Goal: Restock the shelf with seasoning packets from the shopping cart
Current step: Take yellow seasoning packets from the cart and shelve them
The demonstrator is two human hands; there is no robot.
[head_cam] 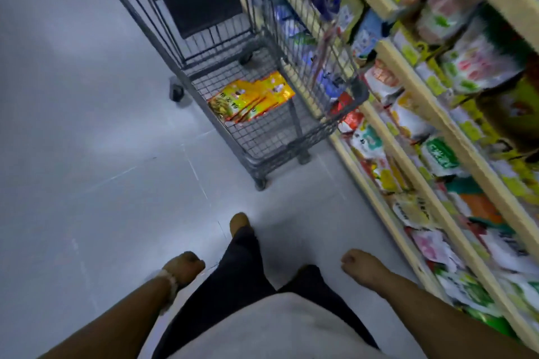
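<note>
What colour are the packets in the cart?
Yellow and orange packets, lying in the cart; head view.

Shelf (414,73) on the right is motion-blurred, labels and price tags unreadable, and it's cut off by the top, right and bottom edges. Shopping cart (262,38) far end runs out the top edge; print on the yellow seasoning packets (250,100) on its low rack is too small to read, count unclear since they overlap. Both forearms are cropped at the bottom edge; left hand (183,268) and right hand (360,264) fingers are curled under, hidden from view.
</note>
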